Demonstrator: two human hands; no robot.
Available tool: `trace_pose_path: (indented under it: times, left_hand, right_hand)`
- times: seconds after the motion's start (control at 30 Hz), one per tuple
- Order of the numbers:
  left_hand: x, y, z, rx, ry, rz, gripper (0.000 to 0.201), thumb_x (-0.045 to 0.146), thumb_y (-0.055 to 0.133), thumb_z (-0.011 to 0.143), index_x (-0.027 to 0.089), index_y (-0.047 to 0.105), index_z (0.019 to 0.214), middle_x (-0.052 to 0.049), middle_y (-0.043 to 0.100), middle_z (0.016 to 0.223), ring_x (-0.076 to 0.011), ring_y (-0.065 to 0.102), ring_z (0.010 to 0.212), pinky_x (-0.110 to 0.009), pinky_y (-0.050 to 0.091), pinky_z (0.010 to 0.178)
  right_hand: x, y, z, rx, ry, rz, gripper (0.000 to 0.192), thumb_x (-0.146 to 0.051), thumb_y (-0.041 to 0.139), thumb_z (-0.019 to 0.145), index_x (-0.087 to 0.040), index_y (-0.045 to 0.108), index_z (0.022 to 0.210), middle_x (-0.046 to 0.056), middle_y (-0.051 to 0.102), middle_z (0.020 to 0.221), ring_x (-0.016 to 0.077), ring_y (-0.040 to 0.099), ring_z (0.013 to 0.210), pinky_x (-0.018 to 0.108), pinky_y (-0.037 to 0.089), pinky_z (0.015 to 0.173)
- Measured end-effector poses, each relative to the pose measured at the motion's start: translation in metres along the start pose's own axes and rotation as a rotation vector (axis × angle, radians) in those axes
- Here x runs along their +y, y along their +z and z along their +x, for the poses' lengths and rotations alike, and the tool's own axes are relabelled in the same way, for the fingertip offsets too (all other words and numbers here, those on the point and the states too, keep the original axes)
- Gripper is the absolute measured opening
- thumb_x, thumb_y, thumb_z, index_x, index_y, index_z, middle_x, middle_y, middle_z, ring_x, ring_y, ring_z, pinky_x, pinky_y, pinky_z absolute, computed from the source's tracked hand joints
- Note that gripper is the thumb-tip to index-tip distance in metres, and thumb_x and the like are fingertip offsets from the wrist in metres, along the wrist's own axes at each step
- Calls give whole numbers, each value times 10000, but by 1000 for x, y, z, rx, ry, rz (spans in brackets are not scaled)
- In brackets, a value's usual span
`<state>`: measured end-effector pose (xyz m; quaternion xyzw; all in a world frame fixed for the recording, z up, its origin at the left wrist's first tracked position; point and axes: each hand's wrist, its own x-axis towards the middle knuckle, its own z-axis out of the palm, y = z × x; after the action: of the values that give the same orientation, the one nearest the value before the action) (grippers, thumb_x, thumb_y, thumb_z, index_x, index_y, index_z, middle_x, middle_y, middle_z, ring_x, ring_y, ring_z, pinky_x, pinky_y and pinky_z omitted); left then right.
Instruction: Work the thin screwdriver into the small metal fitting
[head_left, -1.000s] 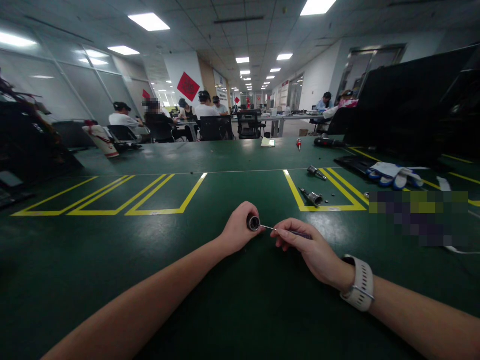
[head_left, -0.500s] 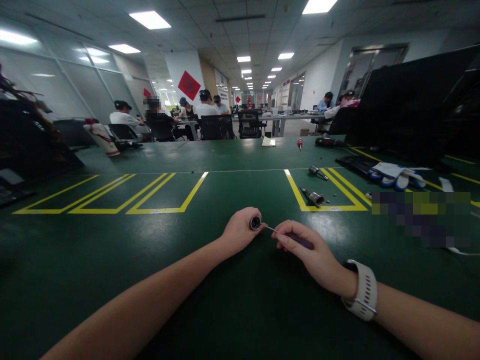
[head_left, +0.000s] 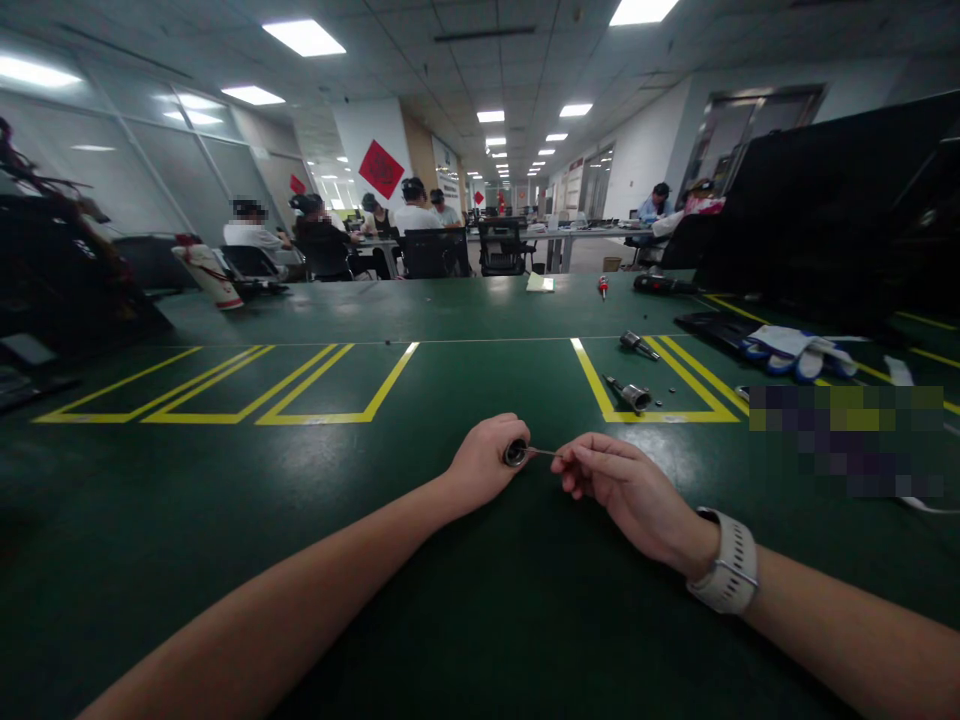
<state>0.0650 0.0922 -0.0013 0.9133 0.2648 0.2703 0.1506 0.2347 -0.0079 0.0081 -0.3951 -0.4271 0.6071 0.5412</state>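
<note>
My left hand (head_left: 486, 462) is closed around a hollow metal cylinder (head_left: 514, 453), its dark round opening turned towards me. From the right, my right hand (head_left: 619, 490) pinches a small screwdriver (head_left: 541, 452). Only its thin shaft shows now; the fingers and palm hide the handle. The shaft's tip reaches the side of the cylinder by my left fingers, and I cannot tell exactly where it touches. Beyond my hands, inside a yellow taped box, lie a metal part with a cup-shaped end (head_left: 636, 398), a similar metal part (head_left: 637, 345) and a few tiny pieces (head_left: 672, 390).
Yellow tape outlines (head_left: 315, 422) mark the green table (head_left: 360, 620). Blue-and-white gloves (head_left: 799, 352) lie at the right, near a large black screen (head_left: 832, 200). A red-handled tool (head_left: 603, 288), a power driver (head_left: 664, 285) and a paper pad (head_left: 540, 284) sit farther back. People sit beyond.
My right hand has rolled over, so its back faces up more and the screwdriver's purple handle is hidden. The left hand keeps its hold, with the cylinder tilted slightly.
</note>
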Motion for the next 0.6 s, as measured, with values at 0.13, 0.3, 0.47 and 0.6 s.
trace_pose_path:
  times: [0.13, 0.3, 0.47, 0.6]
  left_hand:
    - [0, 0, 1, 1, -14, -44, 134, 152, 555, 755, 163, 473, 650, 24, 472, 674, -112, 457, 640, -235, 349, 583]
    - [5, -3, 1, -57, -68, 81, 114, 173, 543, 780, 158, 498, 676, 9, 498, 697, -126, 469, 663, -249, 351, 593]
    - [6, -2, -1, -76, -44, 170, 97, 165, 522, 791, 162, 513, 694, 8, 502, 701, -133, 468, 667, -263, 339, 604]
    - [3, -2, -1, -62, -28, 87, 105, 159, 540, 774, 162, 501, 677, 12, 493, 691, -124, 466, 659, -250, 344, 596]
  right_hand:
    - [-1, 1, -2, 17, -15, -29, 136, -260, 533, 825, -171, 635, 808, 39, 619, 830, 139, 536, 707, 287, 402, 651]
    - [-3, 9, -11, 33, -179, -416, 155, -314, 529, 840, -192, 624, 835, 18, 589, 787, 157, 535, 732, 306, 410, 669]
    - [-3, 11, -12, -6, -211, -553, 169, -325, 520, 844, -193, 625, 833, 18, 581, 766, 163, 534, 720, 315, 408, 663]
    - [-3, 5, -6, 12, -89, -266, 151, -292, 540, 825, -179, 637, 803, 34, 611, 803, 159, 546, 720, 308, 416, 670]
